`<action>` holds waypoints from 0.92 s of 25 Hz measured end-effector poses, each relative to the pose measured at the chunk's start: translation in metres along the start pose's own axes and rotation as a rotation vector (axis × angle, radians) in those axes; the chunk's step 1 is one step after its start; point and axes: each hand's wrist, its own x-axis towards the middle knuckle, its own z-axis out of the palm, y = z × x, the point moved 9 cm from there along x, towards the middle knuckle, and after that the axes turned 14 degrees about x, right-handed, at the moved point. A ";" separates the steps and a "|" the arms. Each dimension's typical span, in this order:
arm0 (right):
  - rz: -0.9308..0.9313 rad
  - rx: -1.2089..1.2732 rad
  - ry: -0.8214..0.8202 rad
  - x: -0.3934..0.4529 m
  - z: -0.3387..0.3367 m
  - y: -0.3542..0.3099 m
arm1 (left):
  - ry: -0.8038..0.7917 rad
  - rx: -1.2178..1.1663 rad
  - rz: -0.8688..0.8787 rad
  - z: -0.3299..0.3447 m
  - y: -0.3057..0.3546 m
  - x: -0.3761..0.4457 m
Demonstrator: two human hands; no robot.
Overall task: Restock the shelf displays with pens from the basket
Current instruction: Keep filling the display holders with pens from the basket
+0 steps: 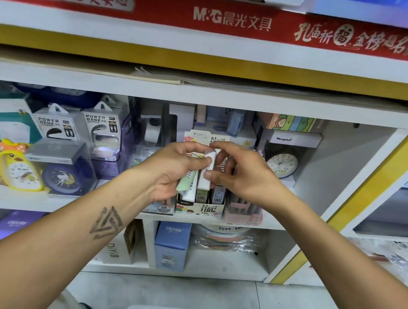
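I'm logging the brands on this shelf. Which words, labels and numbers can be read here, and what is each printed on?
"M&G" with Chinese characters: red banner
"POWER BANK": two clear packages
"Henghui": clock box
"0.7 HB" and "100": lead refill display box
"2B": neighbouring display
"CRUHRE": blue box and purple box
"DIY": white box
Labels on the packs in the left hand and right hand: too blurred.

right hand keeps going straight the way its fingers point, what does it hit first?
Probably the left hand. The right hand points left, its grip on a white slim pack, and the left hand's thumb already touches that pack. Depth is hard to judge from this one view.
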 end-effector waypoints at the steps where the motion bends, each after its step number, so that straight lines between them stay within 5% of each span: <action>1: 0.062 0.082 -0.032 0.003 0.006 0.004 | 0.015 0.068 0.007 -0.005 0.001 -0.001; 4: 0.116 0.300 -0.037 0.009 0.017 0.003 | 0.023 0.153 -0.018 -0.019 0.004 -0.007; 8: 0.099 0.568 0.120 0.017 0.007 -0.005 | 0.002 -0.039 -0.059 -0.047 0.007 -0.015; 12: 0.112 0.673 0.001 0.015 0.023 -0.009 | 0.109 -0.157 -0.167 -0.085 -0.003 -0.021; 16: 0.130 0.475 -0.130 0.015 0.050 -0.007 | 0.130 -0.075 -0.212 -0.110 -0.005 -0.029; 23: 0.000 0.317 -0.014 0.038 0.060 -0.018 | 0.123 -0.189 -0.174 -0.127 -0.001 -0.036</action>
